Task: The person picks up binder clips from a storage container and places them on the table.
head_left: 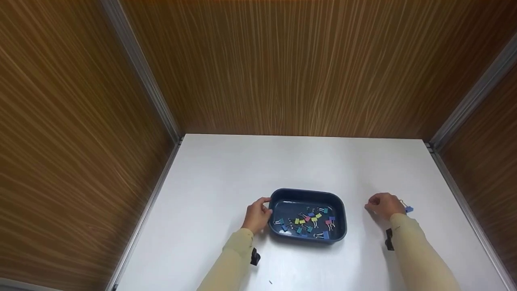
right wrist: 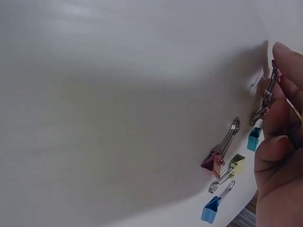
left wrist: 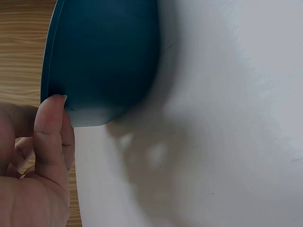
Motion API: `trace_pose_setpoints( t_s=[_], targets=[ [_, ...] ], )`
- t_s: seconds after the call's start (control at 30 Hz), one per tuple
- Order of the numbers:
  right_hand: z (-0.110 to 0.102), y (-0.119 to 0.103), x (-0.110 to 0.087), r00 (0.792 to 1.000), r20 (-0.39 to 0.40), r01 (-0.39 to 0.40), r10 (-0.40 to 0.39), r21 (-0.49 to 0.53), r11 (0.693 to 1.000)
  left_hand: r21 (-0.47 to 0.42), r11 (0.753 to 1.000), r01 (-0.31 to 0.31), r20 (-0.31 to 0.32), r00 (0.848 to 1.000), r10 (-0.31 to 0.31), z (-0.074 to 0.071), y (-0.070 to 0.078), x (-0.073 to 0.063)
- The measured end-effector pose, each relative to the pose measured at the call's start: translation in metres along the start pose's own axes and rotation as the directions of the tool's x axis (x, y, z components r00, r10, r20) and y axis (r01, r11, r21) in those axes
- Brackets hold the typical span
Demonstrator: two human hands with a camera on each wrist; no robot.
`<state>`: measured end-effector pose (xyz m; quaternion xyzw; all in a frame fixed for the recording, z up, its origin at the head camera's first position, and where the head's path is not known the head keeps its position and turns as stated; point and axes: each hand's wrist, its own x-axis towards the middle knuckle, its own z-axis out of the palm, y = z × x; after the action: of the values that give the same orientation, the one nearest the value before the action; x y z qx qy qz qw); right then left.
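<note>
white tabletop [head_left: 218, 169]: our left hand [head_left: 257, 216] grips the tray [head_left: 307, 195] at nine o'clock, our right hand [head_left: 385, 205] at three pinches a clip [right wrist: 271, 87].

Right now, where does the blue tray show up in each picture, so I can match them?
Head: the blue tray is in the lower half, right of centre, left hand at its left end.
Left wrist: upper left, cut off by the top edge.
Right wrist: not in it.
Shared landmark: the white tabletop.
</note>
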<state>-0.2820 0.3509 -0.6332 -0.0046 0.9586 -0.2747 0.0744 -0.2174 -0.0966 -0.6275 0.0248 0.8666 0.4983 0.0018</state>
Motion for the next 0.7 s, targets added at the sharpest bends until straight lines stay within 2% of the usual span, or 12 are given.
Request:
trace_pose_setpoints(
  t_s=[0.47,0.7],
  targets=[
    [-0.003,-0.003,0.002,1.000,0.031,-0.008,0.007,0.013,1.000,-0.007,1.000,-0.028,-0.009,1.000,0.028,0.001,-0.002,0.001],
    [-0.016,-0.013,0.007,1.000,-0.029,-0.005,0.007,0.071,0.997,-0.013,1.000,-0.017,-0.006,1.000,0.017,0.002,0.000,0.001]
  ],
)
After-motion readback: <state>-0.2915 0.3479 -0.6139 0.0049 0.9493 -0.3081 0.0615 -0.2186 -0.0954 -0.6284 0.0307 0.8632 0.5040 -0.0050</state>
